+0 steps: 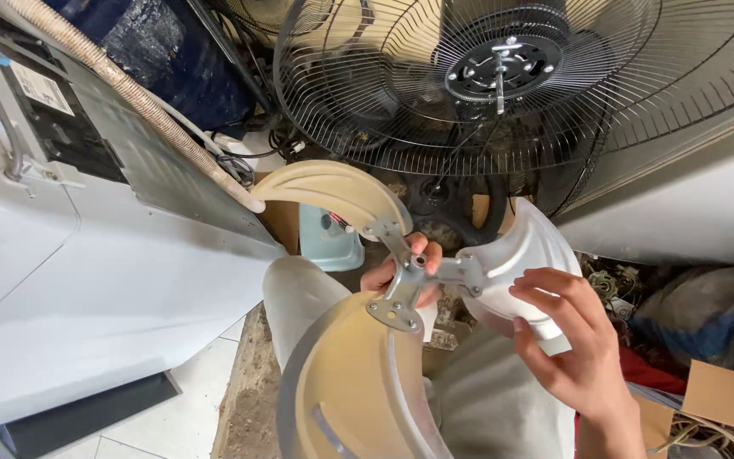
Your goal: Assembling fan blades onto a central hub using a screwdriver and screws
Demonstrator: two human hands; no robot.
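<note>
I hold a three-bladed fan impeller (358, 374) with cream metal blades riveted to a grey metal hub (409, 276). My left hand (403, 274) is behind the hub, fingers curled around its centre. My right hand (573, 340) grips the outer edge of the right blade (520, 255). Above stands a large fan's black wire guard (367, 102) with a bare motor shaft (500, 76) pointing out of the round black motor face.
A white appliance casing (87, 289) fills the left side, with a wrapped hose (129, 89) running across it. My legs in light trousers (299, 297) are under the impeller. Cardboard pieces (728, 395) and cluttered wires lie at the right. Tiled floor (180, 416) shows bottom left.
</note>
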